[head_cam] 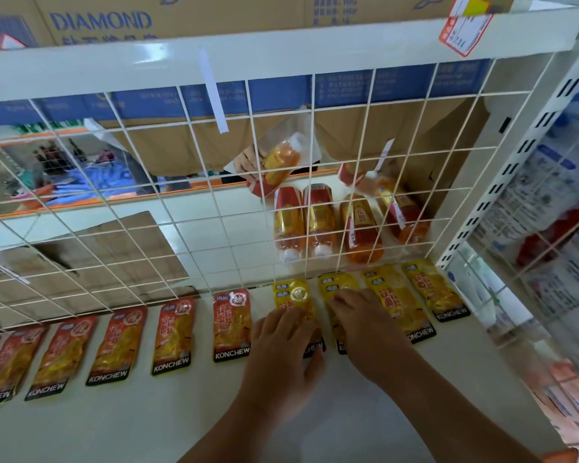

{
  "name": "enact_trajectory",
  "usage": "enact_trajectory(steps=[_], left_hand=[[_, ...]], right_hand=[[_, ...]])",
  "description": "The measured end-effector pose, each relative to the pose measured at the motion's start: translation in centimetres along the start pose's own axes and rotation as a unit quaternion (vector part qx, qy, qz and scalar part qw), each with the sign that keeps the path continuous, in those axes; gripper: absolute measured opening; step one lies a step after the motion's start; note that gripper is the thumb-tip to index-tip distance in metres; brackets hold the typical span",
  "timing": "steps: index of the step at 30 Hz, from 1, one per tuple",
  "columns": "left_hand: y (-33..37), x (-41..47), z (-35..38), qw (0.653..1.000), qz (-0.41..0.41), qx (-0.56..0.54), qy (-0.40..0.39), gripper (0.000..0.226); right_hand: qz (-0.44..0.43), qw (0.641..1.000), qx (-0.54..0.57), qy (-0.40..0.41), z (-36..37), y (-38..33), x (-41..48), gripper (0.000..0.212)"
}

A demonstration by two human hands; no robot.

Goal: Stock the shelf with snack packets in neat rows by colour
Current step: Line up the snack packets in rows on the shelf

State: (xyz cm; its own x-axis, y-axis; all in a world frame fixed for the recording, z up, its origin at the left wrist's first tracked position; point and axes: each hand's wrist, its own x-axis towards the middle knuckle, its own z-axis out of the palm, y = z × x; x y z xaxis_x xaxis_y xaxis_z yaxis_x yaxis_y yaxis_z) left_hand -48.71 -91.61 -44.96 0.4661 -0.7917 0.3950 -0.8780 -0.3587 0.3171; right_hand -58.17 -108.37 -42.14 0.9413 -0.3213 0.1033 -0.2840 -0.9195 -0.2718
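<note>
The white shelf [131, 429] is backed by a wire grid [181, 195], with orange bottles [318, 218] lying behind it. Along the grid's foot, a row of red packets [173, 332] fills the left, and yellow packets [428, 289] continue it to the right. Both hands lie flat with fingers extended, grasping nothing: the left hand [281, 342] presses the first yellow packet, the right hand [365, 325] the second.

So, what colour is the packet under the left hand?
The packet under the left hand is yellow; the head view shows it.
</note>
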Motion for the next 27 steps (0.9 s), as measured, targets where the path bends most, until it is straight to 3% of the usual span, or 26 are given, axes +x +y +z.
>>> enact_trajectory(steps=[4,27], left_hand=[[0.1,0.1,-0.1,1.000,0.001,-0.010,0.012,0.031],[0.3,0.1,-0.3,1.000,-0.010,-0.017,-0.010,0.024]], right_hand=[[0.005,0.999,0.003,0.038,0.5,-0.2,-0.4,0.056],[-0.045,0.997,0.017,0.059,1.2,1.0,-0.7,0.069]])
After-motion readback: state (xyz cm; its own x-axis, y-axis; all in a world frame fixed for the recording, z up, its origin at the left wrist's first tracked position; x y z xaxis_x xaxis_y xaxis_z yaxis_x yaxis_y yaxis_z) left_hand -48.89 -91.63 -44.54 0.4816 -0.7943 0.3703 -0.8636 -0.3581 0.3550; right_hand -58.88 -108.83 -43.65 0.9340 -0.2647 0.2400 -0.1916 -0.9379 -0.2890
